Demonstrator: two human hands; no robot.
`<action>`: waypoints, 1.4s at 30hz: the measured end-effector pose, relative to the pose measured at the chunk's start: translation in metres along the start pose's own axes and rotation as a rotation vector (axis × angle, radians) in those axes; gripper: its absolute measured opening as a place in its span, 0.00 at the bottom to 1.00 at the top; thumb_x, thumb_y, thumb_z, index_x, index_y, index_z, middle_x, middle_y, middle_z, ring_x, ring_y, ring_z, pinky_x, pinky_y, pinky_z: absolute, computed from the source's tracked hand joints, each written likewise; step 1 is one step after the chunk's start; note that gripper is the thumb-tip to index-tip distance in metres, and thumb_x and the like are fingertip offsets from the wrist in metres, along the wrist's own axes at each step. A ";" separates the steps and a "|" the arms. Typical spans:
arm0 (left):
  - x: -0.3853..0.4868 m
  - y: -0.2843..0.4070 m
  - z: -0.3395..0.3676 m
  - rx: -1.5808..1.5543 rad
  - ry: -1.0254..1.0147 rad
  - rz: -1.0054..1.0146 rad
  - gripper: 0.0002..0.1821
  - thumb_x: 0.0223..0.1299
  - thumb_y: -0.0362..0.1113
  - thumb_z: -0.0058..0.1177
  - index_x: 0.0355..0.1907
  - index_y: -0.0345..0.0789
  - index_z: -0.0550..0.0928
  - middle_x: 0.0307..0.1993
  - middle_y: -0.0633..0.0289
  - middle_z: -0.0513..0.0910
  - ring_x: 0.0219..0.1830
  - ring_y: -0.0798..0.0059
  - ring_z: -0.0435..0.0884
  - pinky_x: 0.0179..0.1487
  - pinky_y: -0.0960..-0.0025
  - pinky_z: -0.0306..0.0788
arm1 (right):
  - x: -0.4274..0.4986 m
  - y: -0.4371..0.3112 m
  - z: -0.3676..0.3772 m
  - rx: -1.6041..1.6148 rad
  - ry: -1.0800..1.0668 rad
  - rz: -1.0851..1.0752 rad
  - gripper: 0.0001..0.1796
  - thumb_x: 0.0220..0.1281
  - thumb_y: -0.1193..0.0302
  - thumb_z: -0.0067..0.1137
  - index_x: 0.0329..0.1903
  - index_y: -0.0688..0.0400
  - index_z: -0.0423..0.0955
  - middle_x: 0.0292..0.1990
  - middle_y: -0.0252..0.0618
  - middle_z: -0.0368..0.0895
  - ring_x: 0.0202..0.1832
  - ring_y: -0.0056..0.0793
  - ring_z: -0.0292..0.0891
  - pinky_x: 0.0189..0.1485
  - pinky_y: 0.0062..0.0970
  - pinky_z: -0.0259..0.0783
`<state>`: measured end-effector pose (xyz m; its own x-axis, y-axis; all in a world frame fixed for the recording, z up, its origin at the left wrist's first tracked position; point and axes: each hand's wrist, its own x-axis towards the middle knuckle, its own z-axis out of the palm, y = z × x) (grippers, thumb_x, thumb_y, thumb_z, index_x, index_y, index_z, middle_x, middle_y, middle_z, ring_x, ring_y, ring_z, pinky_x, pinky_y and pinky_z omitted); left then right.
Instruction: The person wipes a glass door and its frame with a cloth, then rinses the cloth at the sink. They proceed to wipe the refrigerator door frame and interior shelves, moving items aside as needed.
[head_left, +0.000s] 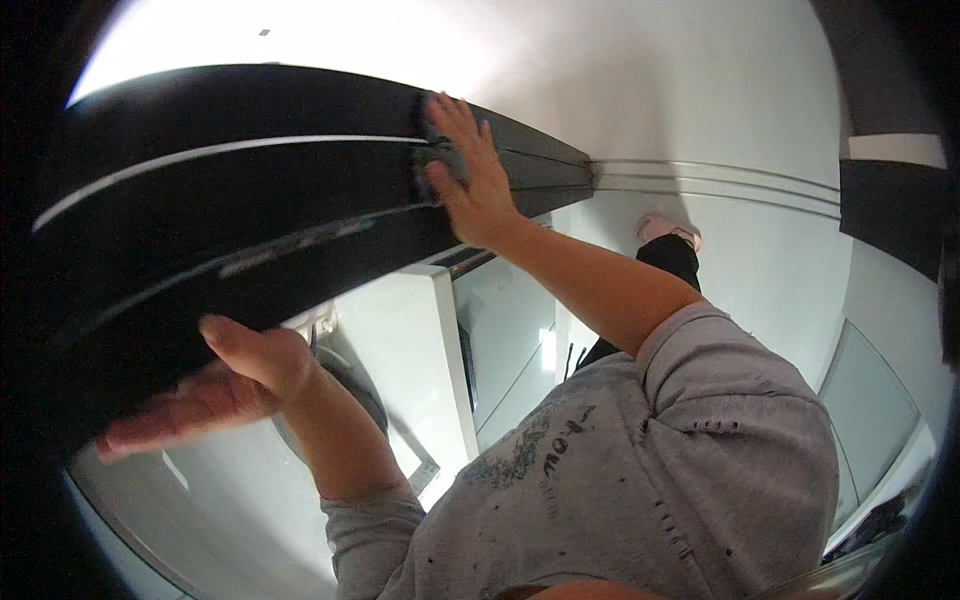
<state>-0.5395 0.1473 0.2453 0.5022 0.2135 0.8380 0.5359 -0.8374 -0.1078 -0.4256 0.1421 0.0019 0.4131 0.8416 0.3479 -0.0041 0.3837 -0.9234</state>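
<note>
My right hand (480, 180) lies spread over a dark grey cloth (450, 154), pressing it against a long black panel or door frame (300, 180) with pale lines along it. The frame stretches from the left rim to the floor tracks. At the lower left, my left hand (217, 390) is held out with thumb and fingers apart. It is beside the dark frame; whether it touches the frame cannot be told. Nothing shows in its grasp.
Parallel metal tracks (720, 180) cross the pale floor beyond the frame's far end. My foot in a pink shoe (667, 225) stands near them. A white panel edge (450, 337) rises between the arms, and a glass-like panel (870, 412) stands at the right.
</note>
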 end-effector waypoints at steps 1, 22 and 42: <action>-0.007 0.002 0.005 0.116 -0.033 0.092 0.60 0.50 0.49 0.64 0.75 0.43 0.35 0.75 0.50 0.32 0.73 0.44 0.40 0.75 0.45 0.34 | -0.006 0.027 -0.005 -0.002 0.014 0.096 0.29 0.74 0.54 0.34 0.74 0.42 0.51 0.75 0.38 0.46 0.76 0.43 0.37 0.75 0.52 0.30; -0.207 0.015 0.052 0.272 -0.626 0.029 0.50 0.55 0.56 0.54 0.74 0.44 0.43 0.72 0.39 0.39 0.72 0.37 0.39 0.70 0.34 0.32 | -0.160 0.476 -0.068 -0.152 0.057 0.990 0.25 0.67 0.69 0.38 0.67 0.52 0.61 0.70 0.46 0.58 0.65 0.53 0.60 0.65 0.40 0.60; -0.248 -0.006 0.072 0.291 -0.566 0.191 0.44 0.61 0.52 0.46 0.74 0.41 0.43 0.71 0.39 0.48 0.73 0.43 0.48 0.72 0.38 0.36 | -0.221 0.448 -0.040 0.235 0.265 1.312 0.36 0.71 0.43 0.30 0.64 0.59 0.63 0.56 0.50 0.68 0.55 0.43 0.63 0.60 0.40 0.57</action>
<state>-0.6181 0.1354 -0.0009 0.8429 0.3730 0.3879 0.5239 -0.7333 -0.4333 -0.4823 0.1124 -0.4951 0.1461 0.5467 -0.8245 -0.6696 -0.5588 -0.4892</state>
